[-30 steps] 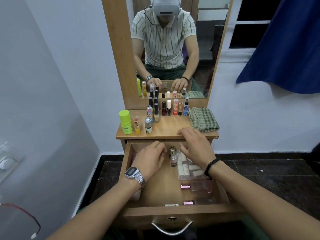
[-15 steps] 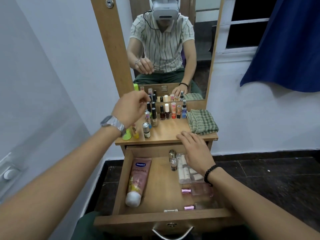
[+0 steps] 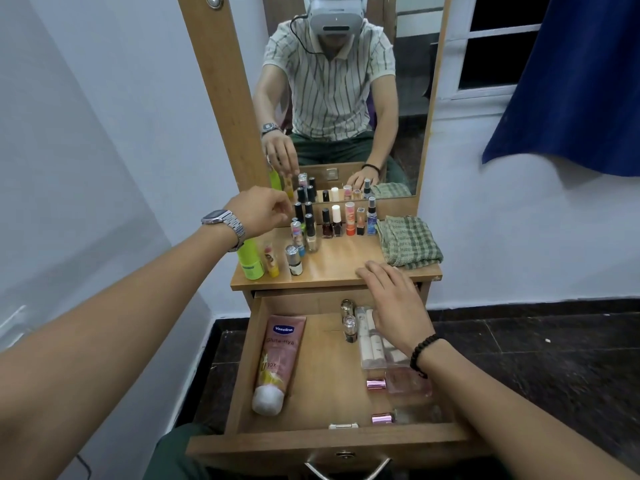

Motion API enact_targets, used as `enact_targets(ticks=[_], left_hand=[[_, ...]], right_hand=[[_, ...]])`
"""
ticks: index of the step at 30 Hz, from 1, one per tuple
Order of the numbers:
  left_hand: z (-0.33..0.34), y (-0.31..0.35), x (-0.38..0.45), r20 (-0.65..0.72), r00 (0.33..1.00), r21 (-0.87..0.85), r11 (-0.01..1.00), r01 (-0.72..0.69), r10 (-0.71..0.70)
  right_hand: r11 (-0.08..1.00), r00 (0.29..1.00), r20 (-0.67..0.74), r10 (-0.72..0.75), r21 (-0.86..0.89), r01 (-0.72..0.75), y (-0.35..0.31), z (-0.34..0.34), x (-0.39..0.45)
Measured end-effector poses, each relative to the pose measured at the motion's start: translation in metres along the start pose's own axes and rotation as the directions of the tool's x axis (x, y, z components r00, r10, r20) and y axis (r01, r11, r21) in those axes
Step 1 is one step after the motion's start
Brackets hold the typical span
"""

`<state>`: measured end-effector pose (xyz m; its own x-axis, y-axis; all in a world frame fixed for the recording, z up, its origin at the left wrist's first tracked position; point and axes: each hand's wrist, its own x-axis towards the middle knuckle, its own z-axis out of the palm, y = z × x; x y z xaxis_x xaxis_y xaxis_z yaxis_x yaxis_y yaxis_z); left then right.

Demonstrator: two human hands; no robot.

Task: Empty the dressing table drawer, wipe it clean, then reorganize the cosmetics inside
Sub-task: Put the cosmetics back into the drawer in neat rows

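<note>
The wooden drawer (image 3: 332,441) stands pulled out. Inside lie a pink Vaseline tube (image 3: 278,362) on the left, two small glass bottles (image 3: 349,327), a clear box of pale tubes (image 3: 372,348) and two pink-capped perfume bottles (image 3: 405,382). My right hand (image 3: 394,303) rests flat, fingers straight, over the box at the drawer's back right. My left hand (image 3: 259,211) hovers over the left bottles on the tabletop (image 3: 332,265), fingers loosely curled downward and holding nothing I can see. It hangs just above the green bottle (image 3: 251,259) and a small yellow bottle (image 3: 272,261).
A row of nail polishes and small sprays (image 3: 336,221) lines the mirror's base. A folded green checked cloth (image 3: 408,244) lies at the tabletop's right. A small white clip (image 3: 343,426) sits at the drawer's front. A wall is close on the left, a blue curtain (image 3: 571,81) at the right.
My left hand rose out of the drawer, uncovering the Vaseline tube, and moved up over the left bottles on the tabletop. My right hand has stayed at the drawer's back right.
</note>
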<state>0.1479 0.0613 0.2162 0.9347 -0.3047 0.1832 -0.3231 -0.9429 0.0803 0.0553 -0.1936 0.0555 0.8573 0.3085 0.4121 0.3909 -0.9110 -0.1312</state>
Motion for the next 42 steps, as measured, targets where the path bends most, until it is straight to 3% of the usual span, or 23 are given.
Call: enact_targets(ticks=[7, 10, 14, 18, 22, 26, 30, 33, 36, 42], left_hand=[[-0.004, 0.000, -0.004, -0.020, 0.998, 0.008, 0.998, -0.060, 0.060], [-0.008, 0.005, -0.011, -0.019, 0.977, 0.034, 0.976, -0.213, 0.214], [-0.006, 0.010, -0.025, 0.126, 0.916, 0.226, 0.889, -0.399, 0.380], [0.001, 0.015, -0.026, 0.220, 0.904, 0.357, 0.833, -0.424, 0.366], [0.009, 0.019, -0.024, 0.257, 0.903, 0.373, 0.826, -0.422, 0.345], [0.004, 0.030, -0.035, 0.213, 0.903, 0.325, 0.844, -0.427, 0.374], [0.014, 0.062, -0.073, 0.068, 0.905, 0.051, 0.905, -0.423, 0.419], [0.048, 0.084, -0.100, 0.140, 0.906, -0.109, 0.916, -0.386, 0.399], [0.086, 0.097, -0.116, 0.238, 0.912, -0.148, 0.940, -0.307, 0.335], [0.134, 0.100, -0.122, 0.206, 0.939, -0.148, 0.958, -0.247, 0.275]], right_hand=[[1.000, 1.000, -0.006, 0.025, 0.004, -0.025, -0.003, 0.001, 0.001], [1.000, 1.000, -0.006, 0.018, 0.010, -0.018, -0.003, 0.000, 0.001], [1.000, 1.000, -0.012, 0.013, 0.010, -0.013, -0.003, -0.001, 0.000], [0.999, 0.999, -0.018, 0.030, 0.016, -0.030, -0.005, 0.000, -0.001], [1.000, 1.000, -0.018, 0.024, 0.006, -0.024, -0.006, -0.002, -0.002], [1.000, 1.000, -0.015, 0.023, 0.004, -0.023, -0.005, -0.001, -0.002], [0.999, 0.999, -0.017, 0.034, 0.003, -0.034, -0.006, 0.001, -0.003], [1.000, 1.000, -0.009, 0.030, -0.007, -0.030, -0.006, 0.000, -0.004], [1.000, 1.000, -0.004, 0.027, -0.011, -0.027, -0.007, -0.002, -0.004], [1.000, 0.999, -0.015, 0.031, -0.005, -0.031, -0.008, -0.001, -0.004]])
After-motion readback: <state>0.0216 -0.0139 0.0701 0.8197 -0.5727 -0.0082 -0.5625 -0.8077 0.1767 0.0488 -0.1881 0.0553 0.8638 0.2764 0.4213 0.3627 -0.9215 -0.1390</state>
